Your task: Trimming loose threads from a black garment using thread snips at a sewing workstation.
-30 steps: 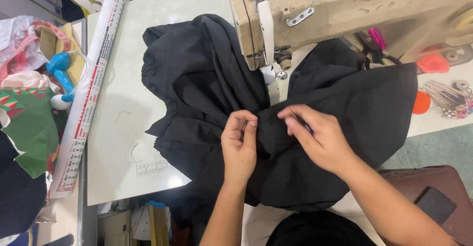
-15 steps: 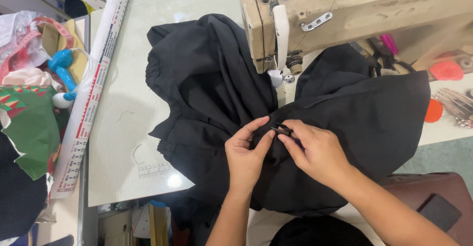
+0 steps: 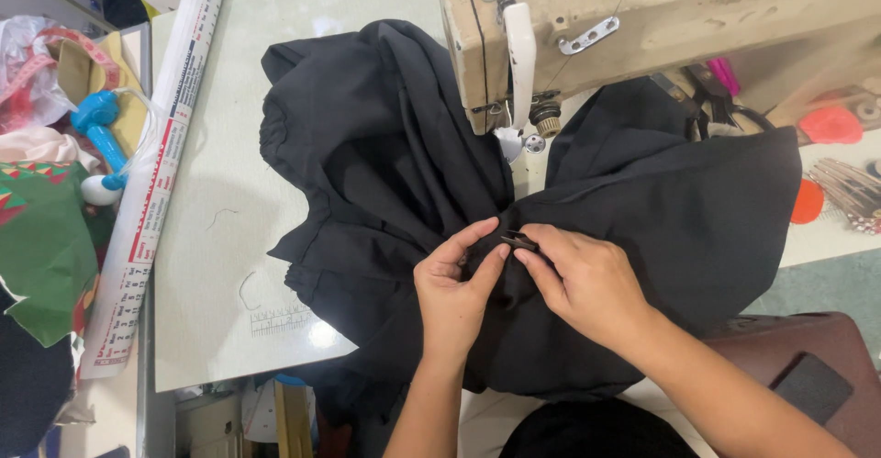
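A large black fabric piece (image 3: 385,155) lies bunched over the pale sewing table (image 3: 220,247), spreading under the beige sewing machine (image 3: 661,17). My left hand (image 3: 454,288) and my right hand (image 3: 578,279) meet at a fold near the cloth's middle. Both pinch the black fabric between thumb and fingers, fingertips almost touching. A small dark bit sits between the fingertips; I cannot tell what it is. The machine's needle area (image 3: 523,132) is just beyond my hands.
A rolled printed paper tube (image 3: 151,183) lies along the table's left edge. Blue plastic tool (image 3: 101,137) and green patterned cloth (image 3: 41,247) are at far left. Orange discs (image 3: 830,123) and clips sit at right. A brown bag (image 3: 808,375) is lower right.
My hands came together from a small gap and now pinch the same fold. The view shifted slightly toward the machine.
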